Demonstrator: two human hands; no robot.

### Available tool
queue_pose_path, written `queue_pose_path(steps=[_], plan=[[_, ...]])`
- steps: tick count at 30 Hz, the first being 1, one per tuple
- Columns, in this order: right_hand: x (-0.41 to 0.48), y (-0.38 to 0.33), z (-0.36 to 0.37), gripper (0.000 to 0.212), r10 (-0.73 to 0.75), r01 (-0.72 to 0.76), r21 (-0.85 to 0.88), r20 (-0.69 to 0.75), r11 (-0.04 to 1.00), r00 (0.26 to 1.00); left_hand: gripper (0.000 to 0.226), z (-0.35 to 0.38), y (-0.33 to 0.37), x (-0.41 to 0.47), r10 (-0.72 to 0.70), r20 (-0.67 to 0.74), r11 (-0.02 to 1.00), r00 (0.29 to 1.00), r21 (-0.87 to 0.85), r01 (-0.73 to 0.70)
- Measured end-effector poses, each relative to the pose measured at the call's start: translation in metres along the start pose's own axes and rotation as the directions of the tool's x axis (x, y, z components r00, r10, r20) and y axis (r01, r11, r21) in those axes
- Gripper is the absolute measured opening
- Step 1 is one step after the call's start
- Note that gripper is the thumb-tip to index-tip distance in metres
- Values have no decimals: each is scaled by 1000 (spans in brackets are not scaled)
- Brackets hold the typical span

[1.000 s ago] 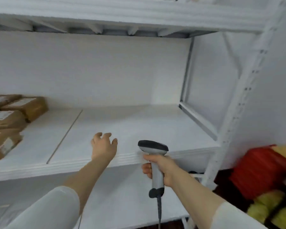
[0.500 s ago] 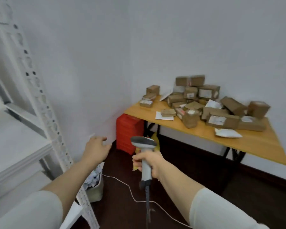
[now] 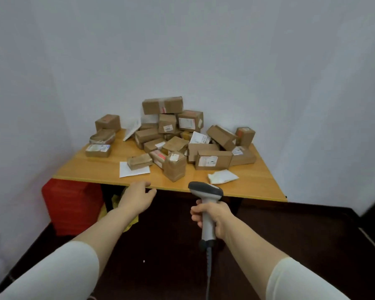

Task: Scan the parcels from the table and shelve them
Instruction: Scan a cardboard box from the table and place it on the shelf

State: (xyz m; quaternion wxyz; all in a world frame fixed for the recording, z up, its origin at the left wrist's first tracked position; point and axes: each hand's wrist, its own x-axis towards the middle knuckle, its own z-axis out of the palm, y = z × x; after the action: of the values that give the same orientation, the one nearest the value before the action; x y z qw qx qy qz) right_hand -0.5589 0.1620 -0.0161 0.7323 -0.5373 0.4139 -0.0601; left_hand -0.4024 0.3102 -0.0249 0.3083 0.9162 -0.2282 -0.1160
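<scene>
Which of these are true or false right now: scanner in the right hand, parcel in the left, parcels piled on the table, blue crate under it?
The right hand grips the scanner. True.
The left hand holds a parcel. False: it is empty, fingers relaxed, near the table's front edge.
The parcels are piled on the table. True.
A blue crate stands under the table. False: the crate is red.

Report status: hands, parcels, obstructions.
Left hand open, empty. Right hand grips scanner. Parcels heaped on table, none picked. Nothing seen in the way.
</scene>
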Motion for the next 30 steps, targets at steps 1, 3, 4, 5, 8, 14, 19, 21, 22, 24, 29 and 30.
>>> queue_pose_path(steps=[1, 3, 4, 5, 8, 14, 19, 21, 22, 24, 29, 30], plan=[[9, -5, -9, 18, -2, 3, 12, -32, 1000, 999, 47, 9, 9, 14, 10, 28, 1000, 1000, -1, -10], [25, -12, -28, 18, 13, -9, 42, -92, 999, 996, 48, 29, 28, 38, 30, 89, 1000, 996, 6, -31], [34, -15, -38, 18, 19, -13, 58, -116, 998, 993, 48, 40, 38, 50, 40, 117, 999, 992, 6, -41], [43, -18, -49, 18, 22, -12, 74, -136, 997, 990, 48, 51, 48, 61, 48, 140, 999, 989, 8, -50], [80, -35, -81, 16, 13, 3, 84, -192, 996, 981, 48, 80, 80, 97, 75, 167, 996, 983, 29, -81], [169, -74, -138, 17, -16, 31, 72, -199, 997, 980, 49, 128, 122, 167, 34, 161, 994, 986, 94, -49], [238, -105, -188, 19, 40, -22, 110, -160, 994, 986, 52, 161, 165, 217, -57, 171, 987, 984, 159, 30], [262, -117, -204, 20, 54, -36, 119, -150, 992, 987, 53, 172, 178, 234, -52, 172, 987, 984, 160, 24], [274, -122, -210, 21, 60, -44, 110, -153, 993, 986, 53, 177, 182, 241, -50, 172, 987, 984, 161, 22], [293, -129, -217, 21, 85, -71, 97, -146, 993, 986, 53, 184, 188, 253, -55, 173, 983, 983, 182, 23], [331, -137, -222, 22, 139, -123, 114, -135, 986, 981, 55, 199, 188, 300, -57, 199, 970, 978, 245, 6], [340, -139, -221, 22, 140, -122, 121, -147, 985, 979, 55, 202, 187, 312, -48, 197, 971, 979, 238, 0]])
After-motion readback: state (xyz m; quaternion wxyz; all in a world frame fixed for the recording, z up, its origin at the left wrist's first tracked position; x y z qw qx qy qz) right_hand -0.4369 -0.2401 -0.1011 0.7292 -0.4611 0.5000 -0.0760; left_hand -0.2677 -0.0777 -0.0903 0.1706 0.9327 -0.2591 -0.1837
